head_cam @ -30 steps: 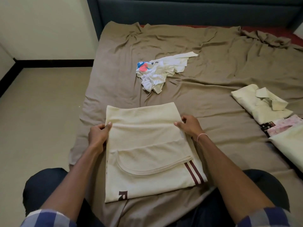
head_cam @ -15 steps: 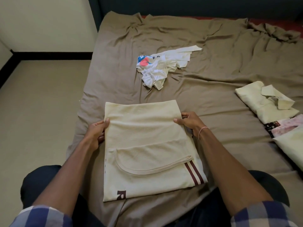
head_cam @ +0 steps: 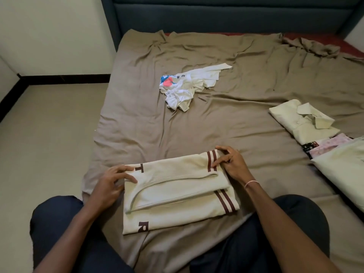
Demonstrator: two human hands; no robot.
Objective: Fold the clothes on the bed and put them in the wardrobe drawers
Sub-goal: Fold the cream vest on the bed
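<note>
A cream shirt [head_cam: 177, 196] with maroon stripes and letters lies folded in half on the brown bed sheet [head_cam: 226, 119], close to my knees. My left hand [head_cam: 112, 184] rests on its left edge, fingers spread over the fold. At the upper right corner my right hand [head_cam: 230, 162] presses the striped sleeve end with fingers apart. A crumpled white shirt [head_cam: 187, 86] with a blue and pink print lies unfolded in the middle of the bed.
Folded clothes lie at the right: a pale yellow collared shirt [head_cam: 303, 121], a pink floral piece [head_cam: 327, 144] and another pale green garment [head_cam: 346, 170]. A dark headboard [head_cam: 226, 14] stands behind the bed. Beige floor [head_cam: 49, 144] lies to the left.
The far half of the cream shirt has been folded toward me over the near half, making it shorter. Both hands moved from gripping its side edges to resting on the folded bundle.
</note>
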